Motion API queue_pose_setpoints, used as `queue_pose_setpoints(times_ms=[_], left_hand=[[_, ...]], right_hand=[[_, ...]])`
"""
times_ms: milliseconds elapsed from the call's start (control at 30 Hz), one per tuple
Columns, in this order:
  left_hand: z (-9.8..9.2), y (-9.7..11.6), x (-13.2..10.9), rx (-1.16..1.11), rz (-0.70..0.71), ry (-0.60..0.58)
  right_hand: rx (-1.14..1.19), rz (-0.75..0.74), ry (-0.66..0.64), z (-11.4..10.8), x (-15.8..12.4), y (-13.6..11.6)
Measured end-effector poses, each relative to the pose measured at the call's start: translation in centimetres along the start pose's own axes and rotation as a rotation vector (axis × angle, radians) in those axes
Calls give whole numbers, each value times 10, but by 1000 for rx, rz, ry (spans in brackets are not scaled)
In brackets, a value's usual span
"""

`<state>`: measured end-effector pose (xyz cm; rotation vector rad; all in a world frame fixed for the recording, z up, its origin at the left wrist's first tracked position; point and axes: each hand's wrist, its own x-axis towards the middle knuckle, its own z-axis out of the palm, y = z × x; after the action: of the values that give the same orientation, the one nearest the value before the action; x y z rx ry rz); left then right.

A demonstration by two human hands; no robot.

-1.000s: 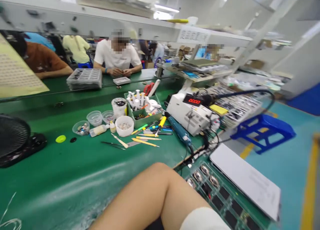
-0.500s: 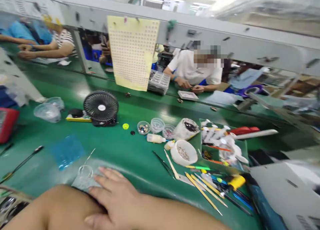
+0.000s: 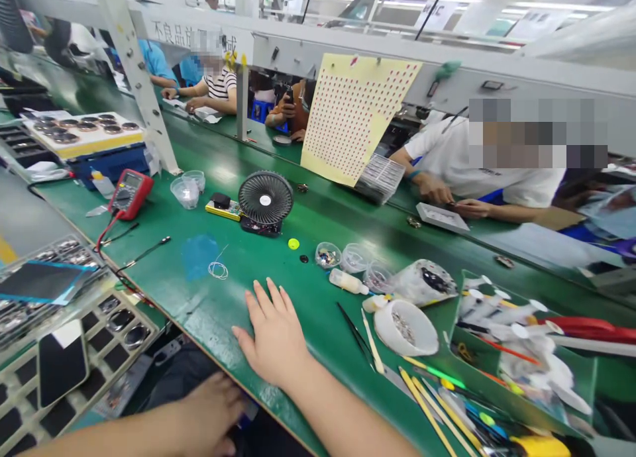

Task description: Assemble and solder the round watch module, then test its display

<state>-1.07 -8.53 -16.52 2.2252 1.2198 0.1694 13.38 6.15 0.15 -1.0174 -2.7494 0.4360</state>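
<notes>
My right hand [image 3: 275, 341] lies palm down on the green bench mat [image 3: 218, 331], fingers spread, holding nothing. Just beyond its fingertips, to the left, is a coil of thin white wire [image 3: 217, 269] beside a blue plastic film [image 3: 199, 255]. My left hand [image 3: 211, 407] hangs below the bench's front edge, over my dark-clad lap. Its fingers look loosely apart with nothing visible in them, though the fingertips are dim. Close to the right hand's right side lie black tweezers [image 3: 355, 334] and a pale pointed stick [image 3: 371, 341].
A small black fan [image 3: 265, 202] stands mid-bench, a red multimeter [image 3: 130, 193] to its left. Trays of round parts [image 3: 114, 344] fill the lower left. A white bowl [image 3: 422, 331], small cups and a green bin [image 3: 536, 371] of syringes stand right. Co-workers sit across the bench.
The view has swung left. My left arm, which lay across the bench front under my right hand, is now below the edge. My right hand lies flat on the mat.
</notes>
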Motion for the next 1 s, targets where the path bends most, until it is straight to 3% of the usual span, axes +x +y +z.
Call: queue_pose_setpoints(times_ms=[100,167,233,333,433,667,1000], left_hand=[[-6,-37,-53,12,-355,61],[6,-53,-86,-15,-561,148],[25,-60,-104,-70,-642,256],[51,-59,-103,-97,-669,465],[59,-56,-88,-118,-667,582],[65,-66,-89,-178,-629,613],[81,-94,-103,-148,-571,569]], right_hand=[[-27,-23,27,0,0,2],[-42,-28,67,-2,5,9],[-39,55,115,-8,13,21],[-19,269,172,-21,29,47],[-18,391,179,-31,44,67],[-51,543,111,-28,68,63],[-64,508,72,-29,58,59]])
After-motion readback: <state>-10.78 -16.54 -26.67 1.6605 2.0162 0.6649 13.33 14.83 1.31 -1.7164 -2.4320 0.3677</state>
